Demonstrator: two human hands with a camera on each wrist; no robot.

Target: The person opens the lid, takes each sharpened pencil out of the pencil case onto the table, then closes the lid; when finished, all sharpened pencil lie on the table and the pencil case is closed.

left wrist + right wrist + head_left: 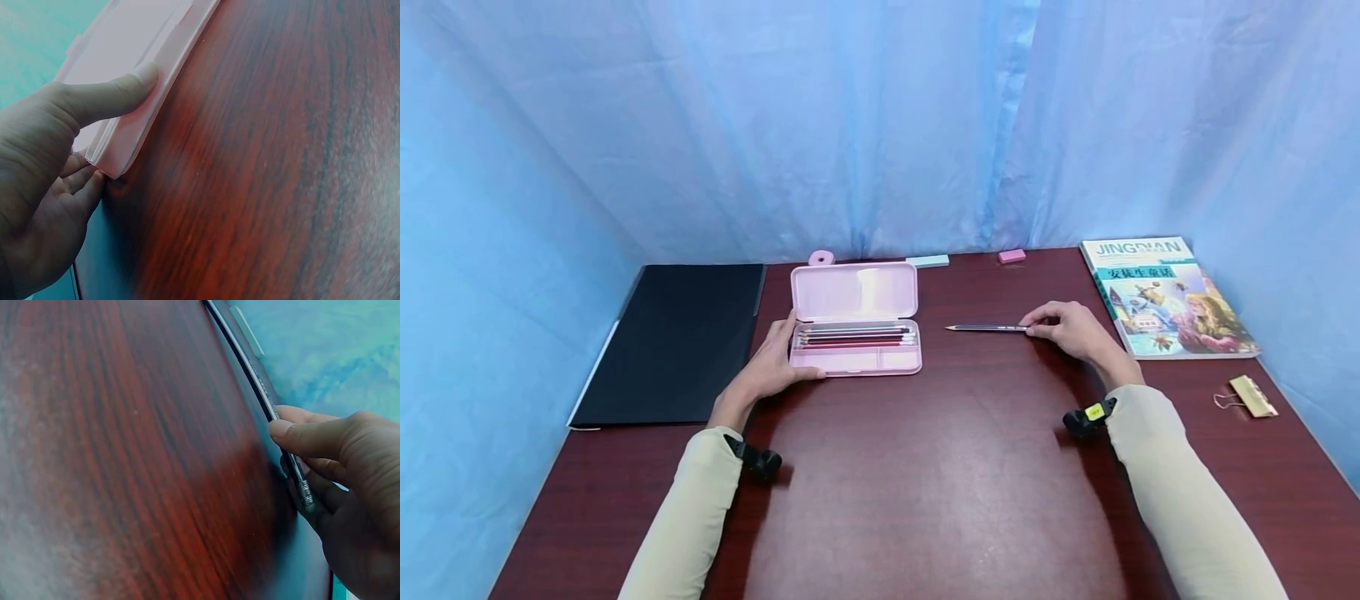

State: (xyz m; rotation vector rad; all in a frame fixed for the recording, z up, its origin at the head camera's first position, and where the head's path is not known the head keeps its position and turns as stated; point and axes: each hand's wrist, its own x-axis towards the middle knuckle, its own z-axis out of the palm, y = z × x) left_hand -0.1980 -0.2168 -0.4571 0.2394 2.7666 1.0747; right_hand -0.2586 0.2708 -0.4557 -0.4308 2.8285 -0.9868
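Observation:
An opened pink pencil case [835,361] lies on the table with its lid [831,292] tipped back. Several pencils [857,335] lie side by side in its rear compartment; the narrower front compartments hold nothing visible. My left hand [771,364] grips the case's left end, the thumb [119,97] over the front rim and the other fingers round the end wall. To the right of the case, my right hand [1071,327] pinches a dark pencil [985,327] near its metal-banded end [305,492]. That pencil is held about level, its sharpened tip pointing left at the case.
A black folder [673,346] lies left of the case. Behind stand a pink tape-like ring [822,257], a pale blue bar [928,261] and a pink eraser [1011,256]. A book [1172,304] and a gold binder clip [1251,396] lie at the right. Blue curtains [850,125] enclose the table.

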